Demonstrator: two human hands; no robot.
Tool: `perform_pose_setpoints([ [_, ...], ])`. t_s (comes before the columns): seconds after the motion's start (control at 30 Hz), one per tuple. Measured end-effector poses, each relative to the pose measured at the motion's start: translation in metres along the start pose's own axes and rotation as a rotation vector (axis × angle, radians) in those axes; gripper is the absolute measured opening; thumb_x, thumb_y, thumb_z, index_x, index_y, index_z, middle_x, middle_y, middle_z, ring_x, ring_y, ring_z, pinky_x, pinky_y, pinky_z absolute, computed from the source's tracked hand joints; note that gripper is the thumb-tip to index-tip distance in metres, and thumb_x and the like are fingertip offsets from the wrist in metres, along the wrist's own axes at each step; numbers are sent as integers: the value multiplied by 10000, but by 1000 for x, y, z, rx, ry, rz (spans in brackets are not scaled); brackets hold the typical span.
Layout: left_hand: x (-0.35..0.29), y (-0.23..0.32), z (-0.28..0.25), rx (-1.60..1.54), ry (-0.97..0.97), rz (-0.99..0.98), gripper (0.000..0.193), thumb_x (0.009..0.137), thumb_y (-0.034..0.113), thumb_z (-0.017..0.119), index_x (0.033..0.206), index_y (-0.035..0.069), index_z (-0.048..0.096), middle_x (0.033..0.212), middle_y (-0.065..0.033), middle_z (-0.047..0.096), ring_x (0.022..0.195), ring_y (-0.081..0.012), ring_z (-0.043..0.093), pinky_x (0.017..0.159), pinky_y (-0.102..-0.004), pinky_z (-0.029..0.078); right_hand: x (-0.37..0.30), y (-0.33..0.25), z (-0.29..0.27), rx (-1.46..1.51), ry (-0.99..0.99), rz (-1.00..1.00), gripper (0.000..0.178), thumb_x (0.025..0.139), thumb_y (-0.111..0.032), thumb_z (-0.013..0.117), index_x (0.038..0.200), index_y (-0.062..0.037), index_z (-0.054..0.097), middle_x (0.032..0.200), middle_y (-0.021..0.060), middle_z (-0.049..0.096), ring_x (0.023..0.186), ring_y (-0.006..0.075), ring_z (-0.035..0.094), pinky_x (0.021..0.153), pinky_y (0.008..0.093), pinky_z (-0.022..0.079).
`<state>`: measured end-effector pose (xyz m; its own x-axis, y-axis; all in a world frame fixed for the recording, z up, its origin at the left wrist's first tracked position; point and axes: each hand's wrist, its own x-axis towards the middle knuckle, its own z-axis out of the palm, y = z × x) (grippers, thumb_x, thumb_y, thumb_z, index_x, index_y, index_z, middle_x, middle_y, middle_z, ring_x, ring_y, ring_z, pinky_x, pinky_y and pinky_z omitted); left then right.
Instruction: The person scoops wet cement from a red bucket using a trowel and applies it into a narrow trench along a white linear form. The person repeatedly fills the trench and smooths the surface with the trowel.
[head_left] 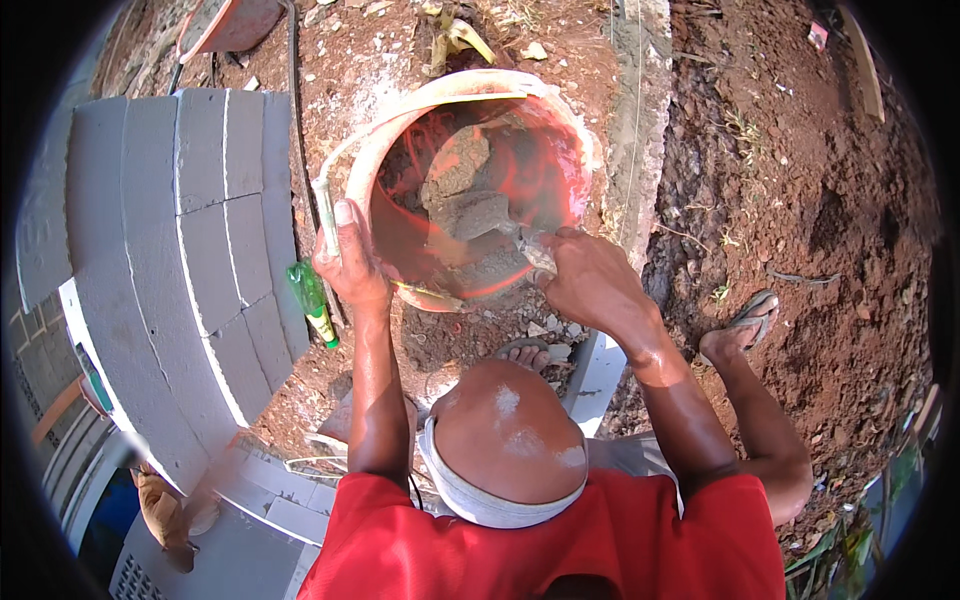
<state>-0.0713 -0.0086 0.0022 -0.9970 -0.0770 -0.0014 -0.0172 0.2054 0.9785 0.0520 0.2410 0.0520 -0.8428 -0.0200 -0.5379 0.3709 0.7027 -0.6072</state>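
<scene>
A tilted orange bucket (475,85) stands on the dirt in front of me, its inner wall smeared with grey. Wet mortar (457,165) is heaped inside it. My left hand (352,262) is closed at the bucket's left side, around its handle (326,212), thumb pointing up. In my right hand (590,278), fingers wrapped round its handle, is a trowel (470,214). The trowel's mortar-covered blade reaches into the bucket and lies against the mortar heap. Part of its grip is hidden by my fingers.
Left of the bucket is a surface of grey blocks (205,215), with a green bottle (312,303) beside it. A concrete strip (634,130) runs along the right, bordered by rough reddish soil (790,190). Another bucket (232,25) lies at the far left.
</scene>
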Motion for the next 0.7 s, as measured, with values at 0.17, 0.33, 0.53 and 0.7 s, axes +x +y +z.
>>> perform_pose_setpoints([
  [0.17, -14, 22, 31, -69, -136, -2, 327, 1097, 287, 648, 895, 29, 649, 810, 33, 567, 732, -40, 472, 628, -235, 342, 21, 3, 11, 147, 257, 3, 376, 913, -192, 724, 1195, 58, 711, 1130, 321, 723, 1043, 476, 714, 926, 544, 561],
  [0.33, -15, 18, 33, -24, -198, 55, 312, 1073, 263, 693, 874, 23, 680, 769, 47, 586, 702, -31, 480, 610, -223, 337, -8, 28, 17, -6, 91, 93, 448, 928, -178, 710, 1330, 18, 681, 1181, 306, 700, 1073, 482, 693, 939, 542, 549],
  [0.53, -27, 40, 57, -25, -285, 113, 250, 1051, 200, 725, 1051, -46, 768, 779, 4, 663, 722, -65, 562, 629, -267, 467, -1, 53, 40, 62, 223, 82, 404, 923, -156, 725, 1316, -64, 701, 1192, 254, 691, 1060, 476, 697, 935, 553, 558],
  [0.7, -23, 43, 56, -73, -365, 94, 253, 1026, 272, 734, 1015, 27, 797, 773, -59, 776, 687, -134, 739, 582, -335, 551, -22, 49, 2, 62, 200, 186, 531, 1029, -231, 685, 1508, -23, 593, 1296, 263, 720, 1164, 430, 710, 999, 491, 540],
])
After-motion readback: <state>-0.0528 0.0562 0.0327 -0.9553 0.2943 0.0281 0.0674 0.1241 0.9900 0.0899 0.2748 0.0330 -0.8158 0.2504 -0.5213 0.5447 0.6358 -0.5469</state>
